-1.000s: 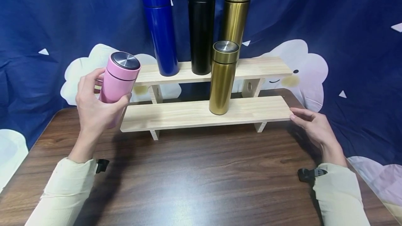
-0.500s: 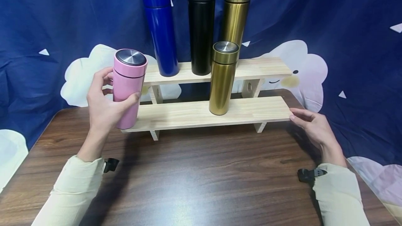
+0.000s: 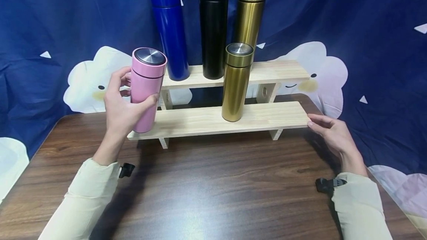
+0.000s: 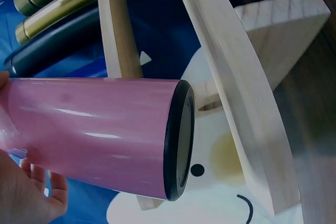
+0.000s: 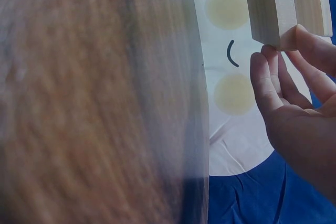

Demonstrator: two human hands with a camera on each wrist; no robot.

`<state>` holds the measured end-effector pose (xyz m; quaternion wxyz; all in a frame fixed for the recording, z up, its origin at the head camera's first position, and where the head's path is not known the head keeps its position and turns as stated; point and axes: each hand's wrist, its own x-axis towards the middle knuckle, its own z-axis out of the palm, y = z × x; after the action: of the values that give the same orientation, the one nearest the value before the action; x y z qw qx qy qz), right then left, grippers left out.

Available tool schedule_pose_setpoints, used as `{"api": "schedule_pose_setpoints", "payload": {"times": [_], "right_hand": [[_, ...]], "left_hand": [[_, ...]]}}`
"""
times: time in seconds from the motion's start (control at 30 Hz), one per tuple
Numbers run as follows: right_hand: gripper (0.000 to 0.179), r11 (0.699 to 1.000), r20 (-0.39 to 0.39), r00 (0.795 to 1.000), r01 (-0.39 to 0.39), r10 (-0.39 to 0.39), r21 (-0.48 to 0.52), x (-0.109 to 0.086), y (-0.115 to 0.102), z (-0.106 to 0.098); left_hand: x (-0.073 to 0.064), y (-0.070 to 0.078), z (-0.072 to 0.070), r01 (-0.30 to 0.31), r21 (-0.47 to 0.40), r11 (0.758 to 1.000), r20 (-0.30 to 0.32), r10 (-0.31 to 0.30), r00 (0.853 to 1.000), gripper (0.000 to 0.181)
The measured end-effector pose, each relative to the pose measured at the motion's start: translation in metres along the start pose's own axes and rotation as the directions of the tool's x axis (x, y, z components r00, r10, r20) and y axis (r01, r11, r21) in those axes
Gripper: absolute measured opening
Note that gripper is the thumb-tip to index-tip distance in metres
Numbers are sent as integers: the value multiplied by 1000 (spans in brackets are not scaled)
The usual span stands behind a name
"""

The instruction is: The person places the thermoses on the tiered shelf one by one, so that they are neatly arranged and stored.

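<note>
A pink thermos bottle (image 3: pixel 147 92) with a dark-rimmed metal lid is gripped round its side by my left hand (image 3: pixel 121 108), slightly tilted. It is over the left end of the lower shelf. In the left wrist view the bottle's dark-edged base (image 4: pixel 181 140) hangs apart from the lower shelf board (image 4: pixel 236 98). At the other end, my right hand (image 3: pixel 331 134) pinches the right end of the wooden two-tier stand (image 3: pixel 273 116). The right wrist view has the thumb and fingertips at the board's end (image 5: pixel 273 14).
On the lower shelf stands a short gold thermos (image 3: pixel 237 84). A blue thermos (image 3: pixel 171 36), a black one (image 3: pixel 214 32) and a taller gold one (image 3: pixel 252 14) stand on the upper shelf (image 3: pixel 283 70). Beneath is a brown table (image 3: pixel 217 180); behind hangs a blue curtain (image 3: pixel 377 47).
My left hand has carried the pink thermos rightward, from beside the stand to over the lower shelf's left end, and it stands more upright. My right hand has stayed put.
</note>
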<state>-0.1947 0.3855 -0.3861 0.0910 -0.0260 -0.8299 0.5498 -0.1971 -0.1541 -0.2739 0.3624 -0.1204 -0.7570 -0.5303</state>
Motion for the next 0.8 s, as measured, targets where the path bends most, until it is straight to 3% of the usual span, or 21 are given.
{"api": "schedule_pose_setpoints", "payload": {"times": [0.17,0.47,0.8], "right_hand": [[52,999,-8,1000,-8,7,-54,2,1,1],[56,996,-9,1000,-13,12,-89,3,1,2],[49,1000,-4,1000,-13,13,-28,1,1,0]], "left_hand": [[-1,17,7,3,-28,1000,-2,-3,1000,67],[6,-12,19,35,-34,999,0,-35,999,73],[8,-9,33,39,-65,997,26,-37,999,71]]}}
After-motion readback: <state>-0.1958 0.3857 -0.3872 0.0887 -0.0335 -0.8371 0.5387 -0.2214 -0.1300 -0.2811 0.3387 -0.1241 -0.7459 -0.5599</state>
